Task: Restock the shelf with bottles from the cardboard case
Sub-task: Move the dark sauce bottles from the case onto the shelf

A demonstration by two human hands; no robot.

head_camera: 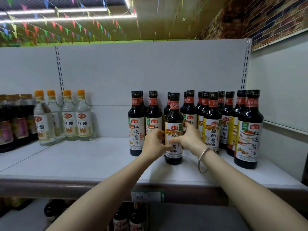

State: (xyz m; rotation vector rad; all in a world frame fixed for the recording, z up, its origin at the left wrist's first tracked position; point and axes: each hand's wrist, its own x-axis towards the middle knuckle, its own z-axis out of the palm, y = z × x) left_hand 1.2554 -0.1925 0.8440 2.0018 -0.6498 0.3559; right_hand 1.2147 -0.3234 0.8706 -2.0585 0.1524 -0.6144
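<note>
Both hands clamped on one dark soy bottle (173, 114): left hand (154, 144), right hand (190, 139). Upright on white shelf (83, 164), amid other soy bottles (212, 120).

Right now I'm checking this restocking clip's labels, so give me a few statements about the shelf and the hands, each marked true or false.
1. Both hands are on one dark soy sauce bottle standing on the shelf. True: the left hand and the right hand wrap its label from either side.
2. That bottle lies on its side. False: it stands upright.
3. The clear vinegar bottles have orange caps. True.
4. A bracelet is on the left wrist. False: it is on the right wrist.
5. The vinegar bottles touch the soy sauce group. False: bare shelf separates them.
6. A price tag sits on the shelf's front edge. True.
</note>
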